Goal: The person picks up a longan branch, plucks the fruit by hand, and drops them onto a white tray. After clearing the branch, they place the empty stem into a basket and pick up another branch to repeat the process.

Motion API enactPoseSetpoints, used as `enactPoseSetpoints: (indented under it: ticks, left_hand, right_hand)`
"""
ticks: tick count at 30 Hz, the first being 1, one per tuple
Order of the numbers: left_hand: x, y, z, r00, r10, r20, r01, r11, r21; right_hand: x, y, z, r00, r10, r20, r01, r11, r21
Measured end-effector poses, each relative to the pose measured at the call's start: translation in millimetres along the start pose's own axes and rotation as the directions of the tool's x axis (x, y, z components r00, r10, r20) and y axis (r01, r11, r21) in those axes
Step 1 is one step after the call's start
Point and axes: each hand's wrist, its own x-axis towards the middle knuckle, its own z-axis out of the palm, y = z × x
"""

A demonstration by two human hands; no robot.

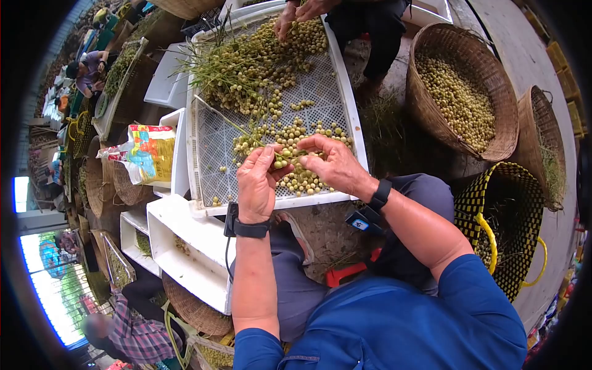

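The person is holding both hands over the near end of a white perforated tray (213, 148). The left hand (256, 185) and the right hand (336, 163) are meeting at a small stem of green fruits (285, 161); the grip of each hand is closing with thumb and fingers on this stem, one hand on each end. The stem is hanging just above a pile of loose fruits (296, 142) that is lying on the tray near its front edge. Further along the tray a heap of stems with fruits (246, 68) is covering the far part. At the far end, another person's hands (299, 12) are touching the fruits there.

On the right, a big woven basket (487, 105) is holding many loose fruits, and beside it a black and yellow basket (505, 203) is standing. On the left of the tray a colourful bag (148, 154) is lying, and a white crate (185, 246) is standing below the tray corner. Each wrist is wearing a black band
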Motion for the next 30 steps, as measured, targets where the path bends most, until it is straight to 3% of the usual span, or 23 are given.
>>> enactPoseSetpoints:
  ticks: [1,3,4,6,9,11,15,17,21,30]
  left_hand:
    - [-1,1,2,1.000,-0.001,-0.014,0.001,1.000,-0.005]
    - [-2,1,6,1.000,-0.015,-0.011,0.015,1.000,0.019]
    - [-3,1,7,1.000,-0.027,-0.012,0.028,0.999,0.044]
    - [-3,-3,6,0.999,-0.033,0.000,0.033,0.996,0.077]
    - [-1,-4,3,0.999,-0.049,0.010,0.047,0.991,0.122]
    - [-2,-3,1,0.999,-0.055,0.000,0.054,0.989,0.134]
    - [-4,1,7,0.998,-0.057,0.027,0.054,0.994,0.093]
    - [-5,4,11,0.998,-0.057,0.036,0.055,0.996,0.069]
    - [-7,4,12,0.995,-0.064,0.080,0.057,0.994,0.095]
    - [-7,-1,10,0.993,-0.050,0.108,0.034,0.988,0.149]
  right_hand:
    - [0,-1,-1,1.000,0.001,-0.002,-0.001,1.000,0.000]
    - [0,-2,-2,0.977,-0.212,0.006,0.209,0.958,-0.197]
    - [1,-2,0,0.977,-0.211,0.004,0.208,0.958,-0.198]
    - [2,1,3,0.997,-0.072,0.020,0.072,0.997,-0.037]
    - [3,1,-2,0.996,0.013,0.089,-0.017,0.999,0.047]
    - [2,-5,-1,0.995,-0.041,0.088,0.037,0.999,0.040]
    - [4,-3,-3,0.998,0.060,0.031,-0.066,0.973,0.220]
    - [5,-4,-8,0.991,0.066,0.117,-0.101,0.940,0.326]
    - [5,-2,-5,0.973,0.117,0.201,-0.176,0.935,0.308]
    - [5,-5,-11,0.977,0.062,0.204,-0.126,0.939,0.321]
